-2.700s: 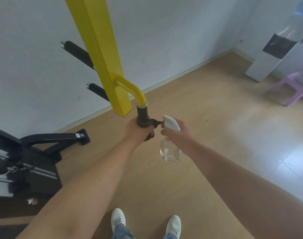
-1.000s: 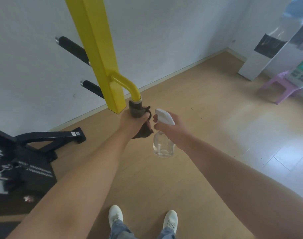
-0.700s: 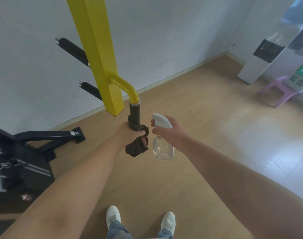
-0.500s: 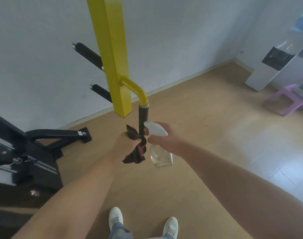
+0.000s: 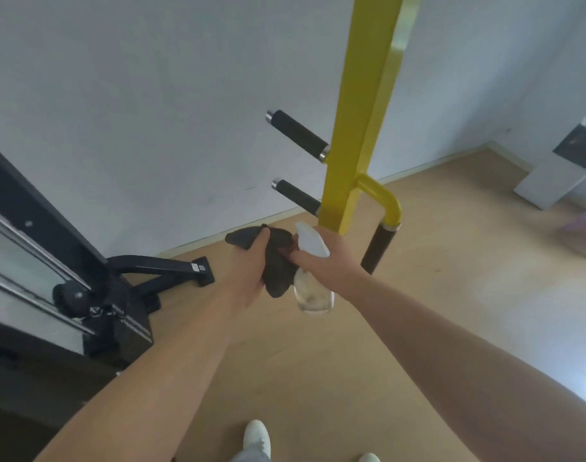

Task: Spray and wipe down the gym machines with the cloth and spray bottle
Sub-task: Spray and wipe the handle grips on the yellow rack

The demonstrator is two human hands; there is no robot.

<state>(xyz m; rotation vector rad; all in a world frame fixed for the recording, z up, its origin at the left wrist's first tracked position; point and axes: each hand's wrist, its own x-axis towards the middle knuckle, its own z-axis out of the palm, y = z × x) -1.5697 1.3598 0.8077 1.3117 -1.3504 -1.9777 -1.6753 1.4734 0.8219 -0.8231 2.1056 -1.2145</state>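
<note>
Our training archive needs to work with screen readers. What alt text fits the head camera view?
Seen from above, a person's left hand holds a dark cloth and the right hand a clear spray bottle, in front of a yellow gym machine post with black foam-covered handles. A black machine stands at left on the wooden floor.

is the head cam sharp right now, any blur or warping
Head view: hands, cloth and spray bottle fairly sharp; the purple thing at the right edge is smeared; wide-angle bends the yellow post; soft daylight, no harsh glare.
</note>
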